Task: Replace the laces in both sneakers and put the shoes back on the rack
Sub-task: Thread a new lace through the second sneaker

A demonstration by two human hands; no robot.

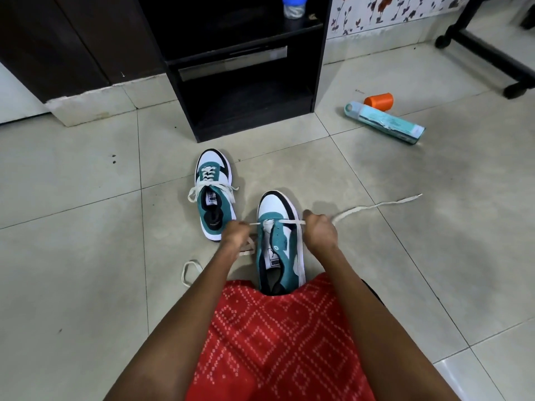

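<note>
Two teal, white and black sneakers stand on the tiled floor, toes pointing away from me. The far sneaker (213,195) is laced, its white lace ends hanging loose at both sides. The near sneaker (279,241) sits between my hands with a white lace (376,205) threaded across its lowest eyelets. My left hand (236,234) grips one end at the shoe's left; the slack loops on the floor behind it. My right hand (320,231) grips the other end at the shoe's right, and that end trails far out to the right.
A black shoe rack (246,91) stands just beyond the sneakers, with a small jar (294,6) on its upper shelf. A teal box (386,123) and an orange cup (379,101) lie on the floor to the right. A black chair base (489,53) is at far right.
</note>
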